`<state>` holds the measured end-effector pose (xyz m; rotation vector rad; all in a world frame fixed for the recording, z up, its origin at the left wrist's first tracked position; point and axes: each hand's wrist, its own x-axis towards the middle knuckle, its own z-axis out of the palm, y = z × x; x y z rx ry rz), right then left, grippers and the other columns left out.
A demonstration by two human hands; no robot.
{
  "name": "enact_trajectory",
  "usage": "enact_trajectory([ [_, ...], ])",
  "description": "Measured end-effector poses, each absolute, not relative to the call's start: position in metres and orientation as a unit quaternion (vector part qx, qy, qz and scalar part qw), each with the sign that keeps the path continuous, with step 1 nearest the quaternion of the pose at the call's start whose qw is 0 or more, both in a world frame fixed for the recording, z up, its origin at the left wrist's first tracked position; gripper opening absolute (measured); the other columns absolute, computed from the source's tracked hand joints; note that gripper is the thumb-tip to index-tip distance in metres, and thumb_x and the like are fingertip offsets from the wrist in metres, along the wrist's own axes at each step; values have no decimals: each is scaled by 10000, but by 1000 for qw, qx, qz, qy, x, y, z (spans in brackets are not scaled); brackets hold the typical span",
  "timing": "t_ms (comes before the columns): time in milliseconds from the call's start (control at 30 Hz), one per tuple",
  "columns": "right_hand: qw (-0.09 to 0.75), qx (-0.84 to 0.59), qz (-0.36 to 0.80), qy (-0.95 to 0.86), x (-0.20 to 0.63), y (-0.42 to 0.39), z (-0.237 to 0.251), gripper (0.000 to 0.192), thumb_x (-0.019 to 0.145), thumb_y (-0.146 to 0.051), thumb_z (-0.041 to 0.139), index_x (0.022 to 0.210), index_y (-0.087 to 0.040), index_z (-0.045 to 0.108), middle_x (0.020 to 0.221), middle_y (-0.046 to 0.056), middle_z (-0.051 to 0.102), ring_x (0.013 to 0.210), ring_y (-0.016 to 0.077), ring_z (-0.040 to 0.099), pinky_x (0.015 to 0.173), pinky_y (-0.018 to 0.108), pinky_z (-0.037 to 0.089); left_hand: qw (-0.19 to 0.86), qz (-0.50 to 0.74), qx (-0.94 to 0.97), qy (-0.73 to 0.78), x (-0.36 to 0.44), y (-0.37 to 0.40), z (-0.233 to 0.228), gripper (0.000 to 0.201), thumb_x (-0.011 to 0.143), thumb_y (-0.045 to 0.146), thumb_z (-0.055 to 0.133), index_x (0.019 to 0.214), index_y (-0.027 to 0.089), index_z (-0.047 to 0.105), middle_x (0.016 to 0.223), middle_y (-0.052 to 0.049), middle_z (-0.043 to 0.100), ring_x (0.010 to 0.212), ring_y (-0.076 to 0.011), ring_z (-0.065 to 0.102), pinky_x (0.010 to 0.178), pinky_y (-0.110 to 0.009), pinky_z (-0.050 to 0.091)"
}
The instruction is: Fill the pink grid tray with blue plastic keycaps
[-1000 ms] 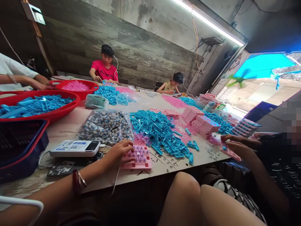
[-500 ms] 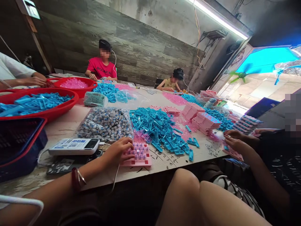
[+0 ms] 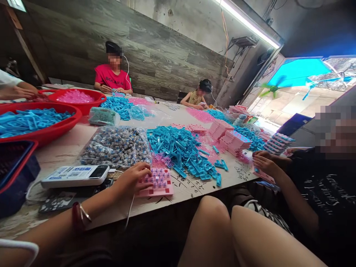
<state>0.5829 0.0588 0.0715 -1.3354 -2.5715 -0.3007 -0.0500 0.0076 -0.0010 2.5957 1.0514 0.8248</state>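
Your pink board lies at the near edge of the table, beside a heap of blue pieces. Clear lilac pieces fill its middle; dark sockets along its rim remain unfilled. Your left hand touches it, fingers loosely bent; whether they pinch anything is unclear. Your right hand is out of view.

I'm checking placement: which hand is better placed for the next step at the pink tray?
Left, likely: the left hand is at the pink tray, fingers over its pieces; the right hand isn't visible.
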Motion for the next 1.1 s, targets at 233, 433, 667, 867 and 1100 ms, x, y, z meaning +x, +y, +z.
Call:
enact_trajectory([
  [233, 149, -474, 52, -866, 561, 42, 70, 351, 751, -392, 278, 712, -383, 627, 787, 126, 577, 1201, 154, 290, 970, 384, 68, 108, 289, 882, 356, -50, 9, -3, 203, 805, 391, 619, 886, 205, 605, 1062, -68, 565, 1016, -213, 525, 884, -344, 440],
  [433, 190, -516, 43, -834, 567, 52, 62, 209, 687, -410, 423, 599, -316, 589, 719, 141, 576, 1004, 272, 449, 907, 481, 207, 108, 284, 884, 355, -49, 9, -1, 194, 799, 375, 627, 883, 201, 607, 1047, -67, 566, 994, -211, 537, 869, -346, 451],
  [667, 345, -681, 42, -645, 576, 67, 49, 308, 805, -289, 486, 498, -268, 498, 637, 123, 595, 731, 219, 568, 870, 419, 395, 106, 294, 884, 349, -51, 13, -8, 203, 798, 383, 628, 884, 201, 604, 1051, -70, 560, 995, -224, 535, 857, -363, 453],
  [867, 342, -683, 30, -645, 584, 65, 43, 354, 842, -180, 495, 489, -201, 515, 649, 83, 624, 661, 167, 594, 849, 377, 436, 104, 292, 890, 333, -52, 13, -7, 216, 816, 396, 603, 897, 196, 590, 1037, -69, 553, 992, -218, 523, 851, -359, 450],
  [1100, 349, -666, 11, -659, 586, 61, 42, 383, 881, -198, 467, 506, -197, 548, 687, 112, 642, 656, 158, 607, 782, 357, 471, 105, 294, 890, 333, -51, 12, -4, 202, 820, 382, 601, 897, 196, 590, 1027, -62, 551, 987, -211, 521, 853, -354, 451],
])
